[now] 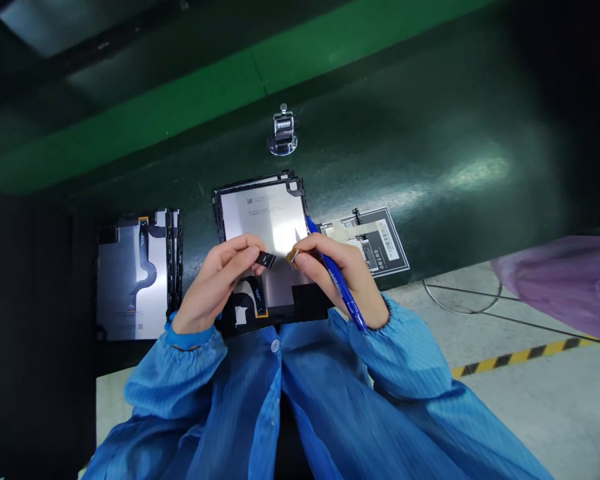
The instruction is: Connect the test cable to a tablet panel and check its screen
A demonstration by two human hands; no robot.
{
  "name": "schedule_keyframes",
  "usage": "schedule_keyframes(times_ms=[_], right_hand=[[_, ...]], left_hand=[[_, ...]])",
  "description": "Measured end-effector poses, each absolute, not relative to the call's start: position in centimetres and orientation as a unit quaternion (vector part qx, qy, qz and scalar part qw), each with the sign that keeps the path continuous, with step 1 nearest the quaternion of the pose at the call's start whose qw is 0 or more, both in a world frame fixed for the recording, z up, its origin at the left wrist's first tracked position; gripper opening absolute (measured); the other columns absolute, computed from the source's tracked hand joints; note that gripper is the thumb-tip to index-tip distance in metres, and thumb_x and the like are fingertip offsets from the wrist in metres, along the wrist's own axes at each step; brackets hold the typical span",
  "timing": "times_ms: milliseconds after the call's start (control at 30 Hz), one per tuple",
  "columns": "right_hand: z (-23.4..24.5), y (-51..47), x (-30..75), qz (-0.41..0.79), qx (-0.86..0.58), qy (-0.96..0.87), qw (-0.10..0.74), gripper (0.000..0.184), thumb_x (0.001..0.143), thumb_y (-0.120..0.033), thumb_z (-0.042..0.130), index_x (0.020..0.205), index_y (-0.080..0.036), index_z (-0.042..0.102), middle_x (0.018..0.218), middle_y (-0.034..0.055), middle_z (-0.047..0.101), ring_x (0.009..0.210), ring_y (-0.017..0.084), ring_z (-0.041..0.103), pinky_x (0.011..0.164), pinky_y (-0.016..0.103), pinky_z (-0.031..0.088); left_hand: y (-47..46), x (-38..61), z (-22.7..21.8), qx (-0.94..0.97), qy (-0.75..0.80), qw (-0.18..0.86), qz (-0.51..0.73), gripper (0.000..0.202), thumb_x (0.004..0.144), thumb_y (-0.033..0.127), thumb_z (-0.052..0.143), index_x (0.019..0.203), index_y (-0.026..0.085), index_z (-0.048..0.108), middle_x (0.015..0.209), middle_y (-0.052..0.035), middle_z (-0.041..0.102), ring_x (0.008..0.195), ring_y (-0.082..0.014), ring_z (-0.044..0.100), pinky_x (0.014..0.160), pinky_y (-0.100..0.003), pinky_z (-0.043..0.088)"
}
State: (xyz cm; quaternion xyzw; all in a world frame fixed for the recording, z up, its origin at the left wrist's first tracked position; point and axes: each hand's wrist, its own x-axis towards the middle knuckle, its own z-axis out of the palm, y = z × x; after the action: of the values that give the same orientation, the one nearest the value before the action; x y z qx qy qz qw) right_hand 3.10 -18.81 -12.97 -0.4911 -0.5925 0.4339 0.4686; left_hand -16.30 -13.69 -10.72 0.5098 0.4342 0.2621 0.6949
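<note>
My left hand [215, 283] is closed, pinching a black flex cable end [267, 259] between thumb and fingertips. Opposite it, my right hand [347, 270] pinches a small gold-coloured connector [293, 256]. A blue pen [336, 275] also rests in that hand, slanting between the fingers and across the palm toward the wrist. Whether the black end and the connector belong to one cable, I cannot tell. Both hands hover over a silver-backed display panel [260, 217] with a black frame, lying on top of a stack. Another black flex cable [259, 297] curves along its lower left part.
To the left lie more display panels [120, 273], stacked. A black board with a white label [387, 240] lies on the right, partly behind my hand. A chrome counter-like device [283, 133] stands on the dark green table [380, 127]. Purple cloth [560, 283] shows at far right.
</note>
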Motion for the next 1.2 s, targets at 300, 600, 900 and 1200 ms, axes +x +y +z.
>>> schedule_keyframes(times_ms=[300, 600, 900, 1200], right_hand=[[-12.6, -18.8, 2.9, 0.422, -0.481, -0.622, 0.452, 0.014, 0.099, -0.028, 0.056, 0.088, -0.021, 0.06, 0.079, -0.0013, 0.064, 0.068, 0.011, 0.056, 0.068, 0.025, 0.045], [-12.7, -18.7, 2.9, 0.428, -0.474, -0.641, 0.426, 0.014, 0.099, -0.026, 0.055, 0.089, -0.02, 0.062, 0.073, -0.0016, 0.062, 0.065, 0.01, 0.057, 0.064, 0.023, 0.044], [-13.3, -18.4, 2.6, 0.409, -0.478, -0.668, 0.398, 0.015, 0.1, -0.027, 0.054, 0.092, -0.02, 0.064, 0.078, 0.0005, 0.066, 0.069, 0.012, 0.061, 0.067, 0.024, 0.046], [-13.3, -18.3, 2.9, 0.457, -0.449, -0.651, 0.406, 0.017, 0.099, -0.03, 0.056, 0.09, -0.02, 0.065, 0.077, -0.0006, 0.066, 0.068, 0.011, 0.059, 0.066, 0.023, 0.045]], left_hand=[[-15.7, -15.1, -10.8, 0.626, 0.535, 0.423, 0.376, 0.004, 0.082, 0.025, 0.075, 0.081, 0.022, 0.074, 0.079, 0.0, 0.069, 0.076, -0.0156, 0.062, 0.072, -0.027, 0.049], [-15.6, -15.8, -10.7, 0.653, 0.535, 0.411, 0.344, 0.005, 0.079, 0.019, 0.073, 0.077, 0.022, 0.07, 0.075, 0.002, 0.068, 0.074, -0.0147, 0.06, 0.069, -0.025, 0.047], [-15.2, -16.1, -11.4, 0.645, 0.513, 0.487, 0.29, 0.007, 0.085, 0.027, 0.071, 0.08, 0.022, 0.074, 0.082, -0.0009, 0.073, 0.08, -0.0177, 0.067, 0.074, -0.027, 0.051], [-15.3, -16.1, -11.5, 0.585, 0.493, 0.566, 0.307, 0.006, 0.082, 0.027, 0.075, 0.08, 0.021, 0.076, 0.078, -0.0017, 0.073, 0.072, -0.0167, 0.065, 0.071, -0.027, 0.052]])
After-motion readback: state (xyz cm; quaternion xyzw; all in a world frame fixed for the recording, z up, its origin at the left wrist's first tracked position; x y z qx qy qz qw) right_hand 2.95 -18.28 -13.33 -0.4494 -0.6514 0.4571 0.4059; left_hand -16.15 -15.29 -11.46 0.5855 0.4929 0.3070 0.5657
